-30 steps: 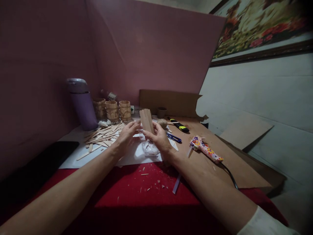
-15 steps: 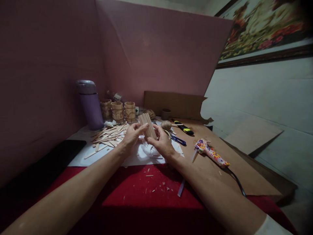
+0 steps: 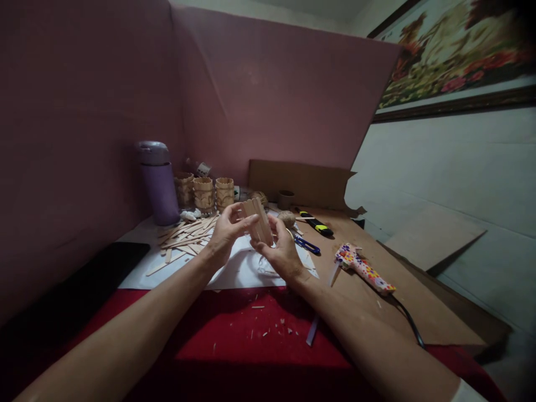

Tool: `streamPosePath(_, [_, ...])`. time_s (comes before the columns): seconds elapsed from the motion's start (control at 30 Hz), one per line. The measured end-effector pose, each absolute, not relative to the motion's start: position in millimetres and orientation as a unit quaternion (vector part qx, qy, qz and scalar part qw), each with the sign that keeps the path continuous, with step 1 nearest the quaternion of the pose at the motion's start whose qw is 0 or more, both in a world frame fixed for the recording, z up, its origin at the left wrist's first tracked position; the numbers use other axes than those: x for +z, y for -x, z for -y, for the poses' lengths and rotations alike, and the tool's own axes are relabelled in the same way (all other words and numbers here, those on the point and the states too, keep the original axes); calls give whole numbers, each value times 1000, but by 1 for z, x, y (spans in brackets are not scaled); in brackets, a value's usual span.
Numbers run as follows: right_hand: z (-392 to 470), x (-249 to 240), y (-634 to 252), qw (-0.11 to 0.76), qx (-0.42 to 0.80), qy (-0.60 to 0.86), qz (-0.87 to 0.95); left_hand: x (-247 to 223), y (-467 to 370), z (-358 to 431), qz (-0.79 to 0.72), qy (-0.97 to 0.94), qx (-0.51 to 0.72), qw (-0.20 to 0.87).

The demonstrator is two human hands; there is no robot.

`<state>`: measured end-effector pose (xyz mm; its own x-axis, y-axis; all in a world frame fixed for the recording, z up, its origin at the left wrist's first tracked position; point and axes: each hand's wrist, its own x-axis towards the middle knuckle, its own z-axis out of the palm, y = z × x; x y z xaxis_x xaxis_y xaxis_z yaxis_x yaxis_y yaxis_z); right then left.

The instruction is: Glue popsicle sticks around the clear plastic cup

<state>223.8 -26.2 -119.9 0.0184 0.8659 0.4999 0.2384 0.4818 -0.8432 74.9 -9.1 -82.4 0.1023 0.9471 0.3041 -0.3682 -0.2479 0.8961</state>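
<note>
Between my two hands is a small cup covered in wooden craft sticks (image 3: 258,220), held tilted above the white paper (image 3: 232,273). My left hand (image 3: 227,230) grips its left side, with the thumb lying across the sticks. Fingers of my right hand (image 3: 281,245) close around its lower right side. The far side and the inside of the cup are hidden. Loose craft sticks (image 3: 190,237) lie heaped to the left of my left hand. Past my right hand are a ball of twine (image 3: 287,218) and a blue cutter (image 3: 307,244).
Three stick-covered cups (image 3: 204,195) stand at the back beside a purple bottle (image 3: 159,187). A flowered glue gun (image 3: 364,268) with a black cord rests on the cardboard (image 3: 402,312) at right. A yellow-black utility knife (image 3: 316,223) lies behind. Wood scraps dot the red cloth (image 3: 234,329).
The stick-covered cup has turned in my hands, showing a broader side. Both hands stay on it. The view has shifted slightly, so everything sits a little lower.
</note>
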Motion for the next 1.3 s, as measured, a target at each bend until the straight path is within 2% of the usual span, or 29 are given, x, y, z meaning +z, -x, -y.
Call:
streamPosePath(0.17, [24,-121,-227,612,198,387,661,-83,-75,10,-241,-598,616,453])
streamPosePath(0.37, [26,-121,-231,645,18,280,711,-103,-77,2,-145,-746,611,222])
streamPosePath(0.47, [29,-118,-232,641,-38,265,720,-104,-77,5,-139,-771,616,87])
streamPosePath(0.57, [34,-113,-231,629,-87,269,724,-94,-76,15,-128,-777,617,4])
streamPosePath(0.8, [46,-107,-229,637,-151,273,705,-76,-67,20,-102,-761,634,-89])
streamPosePath(1.03, [57,-106,-227,688,-170,259,656,-80,-65,18,-133,-768,620,-86])
streamPosePath(1.3, [62,-95,-231,662,-232,220,678,-80,-56,8,-157,-767,603,-154])
